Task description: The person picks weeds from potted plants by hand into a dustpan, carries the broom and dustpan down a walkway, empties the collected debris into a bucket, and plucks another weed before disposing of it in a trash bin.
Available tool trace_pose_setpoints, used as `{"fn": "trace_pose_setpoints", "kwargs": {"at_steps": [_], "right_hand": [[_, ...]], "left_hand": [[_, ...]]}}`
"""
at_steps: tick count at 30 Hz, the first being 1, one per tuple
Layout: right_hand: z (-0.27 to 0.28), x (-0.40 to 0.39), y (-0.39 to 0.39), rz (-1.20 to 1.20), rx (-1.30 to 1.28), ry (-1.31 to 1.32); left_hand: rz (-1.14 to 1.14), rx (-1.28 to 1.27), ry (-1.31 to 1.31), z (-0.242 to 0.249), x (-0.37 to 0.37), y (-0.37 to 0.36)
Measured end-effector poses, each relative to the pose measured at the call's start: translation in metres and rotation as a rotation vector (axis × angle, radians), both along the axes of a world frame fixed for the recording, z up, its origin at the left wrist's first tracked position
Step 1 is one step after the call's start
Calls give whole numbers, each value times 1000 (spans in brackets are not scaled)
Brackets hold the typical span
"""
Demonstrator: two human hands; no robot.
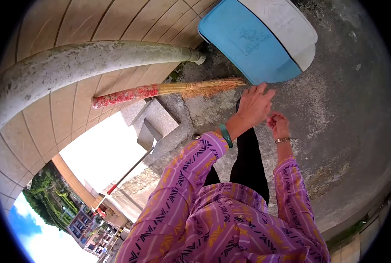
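Note:
My left hand [253, 107], with a green band at the wrist, is stretched out just below the near edge of a plastic bin [252, 41] with a blue and whitish lid. Its fingers are extended and its fingertips overlap the ground close to the lid's corner. Lower and to the right is my right hand [278, 126], a metal-banded watch [282, 140] on its wrist. Its fingers are curled in, and nothing shows in them. Left of my hands, a straw broom [169, 89] with a red patterned handle leans at the wall, bristles near the bin.
A thick weathered pipe [94, 57] runs along the tiled wall [129, 19]. A long-handled metal dustpan [148, 133] stands at the left by a concrete block [162, 117]. Stained concrete ground [336, 131] extends to the right. My dark-trousered leg [249, 162] is below my hands.

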State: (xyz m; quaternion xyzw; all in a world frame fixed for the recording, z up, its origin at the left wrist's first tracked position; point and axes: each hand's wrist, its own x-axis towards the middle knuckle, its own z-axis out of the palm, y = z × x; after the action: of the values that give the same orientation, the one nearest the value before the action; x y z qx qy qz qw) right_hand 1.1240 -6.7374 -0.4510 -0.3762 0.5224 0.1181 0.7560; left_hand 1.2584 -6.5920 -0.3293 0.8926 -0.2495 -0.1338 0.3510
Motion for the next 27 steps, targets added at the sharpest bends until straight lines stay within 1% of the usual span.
{"fn": "trace_pose_setpoints", "kwargs": {"at_steps": [1, 2, 4, 5, 6, 7, 8, 9, 10, 11, 13, 14, 15, 16, 17, 18, 19, 21, 22, 23, 25, 26, 27], "right_hand": [[1, 6, 12, 45, 32, -66], [2, 13, 28, 82, 43, -78], [10, 29, 66, 261, -12, -150], [24, 39, 87, 304, -4, -167], [44, 51, 110, 419, 49, -145], [65, 63, 135, 535, 97, -122], [81, 71, 164, 576, 88, -143], [96, 79, 196, 630, 151, -158], [109, 86, 225, 691, 216, -170], [120, 95, 254, 745, 212, -184], [137, 113, 322, 783, 275, -315], [135, 124, 353, 816, 339, -328], [169, 132, 356, 851, 404, -381], [162, 144, 384, 862, 505, -336], [162, 150, 408, 867, 557, -358], [165, 159, 430, 794, 552, -271], [165, 167, 454, 720, 546, -185], [162, 176, 484, 561, 598, -222], [221, 161, 463, 504, 542, -256], [210, 164, 473, 423, 473, -222], [211, 163, 480, 410, 429, -193], [206, 162, 481, 420, 426, -252], [196, 166, 481, 440, 390, -212]], "left_hand": [[58, 21, 140, -5, -24, 28], [119, 35, 280, -11, -51, 60], [340, 89, 562, -15, -112, 125], [438, 113, 507, -27, -155, 162], [561, 159, 600, -28, -191, 197], [708, 135, 607, -40, -237, 234], [901, 166, 606, -29, -270, 267], [1169, -17, 710, -31, -313, 305], [1498, -206, 961, -6, -334, 334], [1760, -371, 948, 6, -359, 365], [2174, -585, 773, 26, -403, 428], [2312, -638, 665, 33, -421, 458], [2429, -726, 515, 65, -445, 462], [2446, -764, 497, 68, -458, 487], [2433, -746, 387, 73, -470, 512], [2418, -725, 282, 74, -476, 532], [2428, -769, 256, 74, -480, 556], [2331, -678, 115, 74, -486, 599], [2249, -751, 27, 122, -512, 586], [2261, -781, 16, 120, -515, 605], [2190, -735, -4, 116, -508, 634], [2155, -828, 25, 117, -503, 645], [2086, -955, 67, 106, -505, 660]]}}
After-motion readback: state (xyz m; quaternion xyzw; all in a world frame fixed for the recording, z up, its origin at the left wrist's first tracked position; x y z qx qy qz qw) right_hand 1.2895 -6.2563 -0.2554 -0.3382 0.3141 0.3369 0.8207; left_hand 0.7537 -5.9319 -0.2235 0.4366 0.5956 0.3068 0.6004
